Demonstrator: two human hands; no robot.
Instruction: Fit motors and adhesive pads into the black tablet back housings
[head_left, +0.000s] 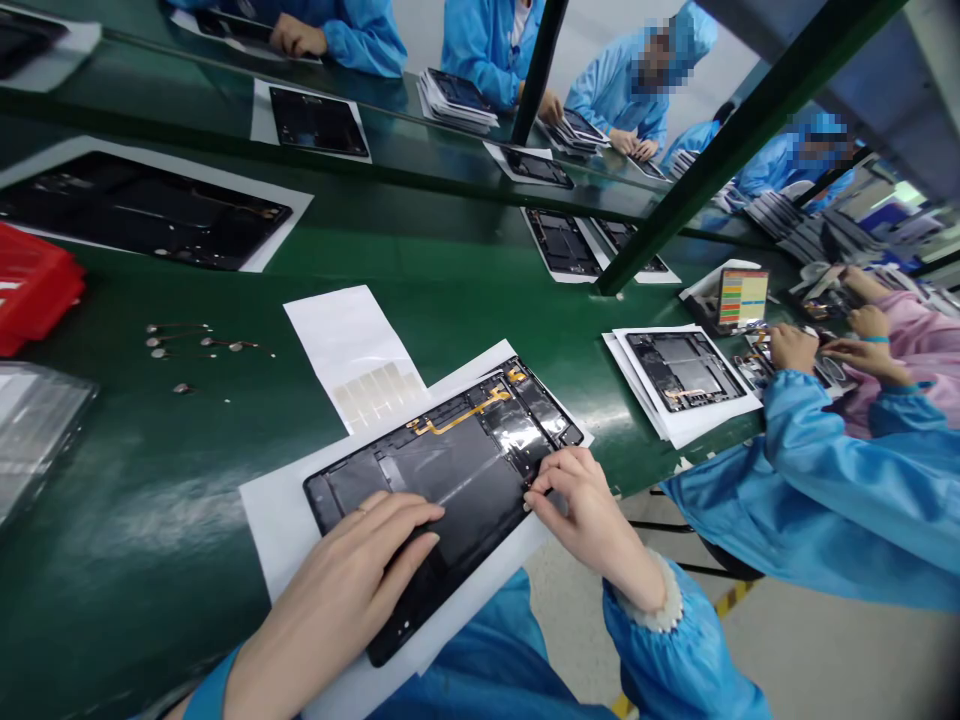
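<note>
An open black tablet shell (450, 470) with an orange flex cable lies on a white sheet (277, 510) at the near edge of the green bench. My left hand (352, 590) rests flat on its lower left part, fingers stretched out. My right hand (585, 510) sits at the shell's right edge, fingertips pinched together against the frame; what they pinch is too small to make out.
A white strip sheet (352, 350) lies behind the shell. Small round parts (195, 340) are scattered at left, near a red tray (30, 285). More tablet shells (682, 370) lie on sheets around. A co-worker in a blue sleeve (840, 480) works at right; others sit opposite.
</note>
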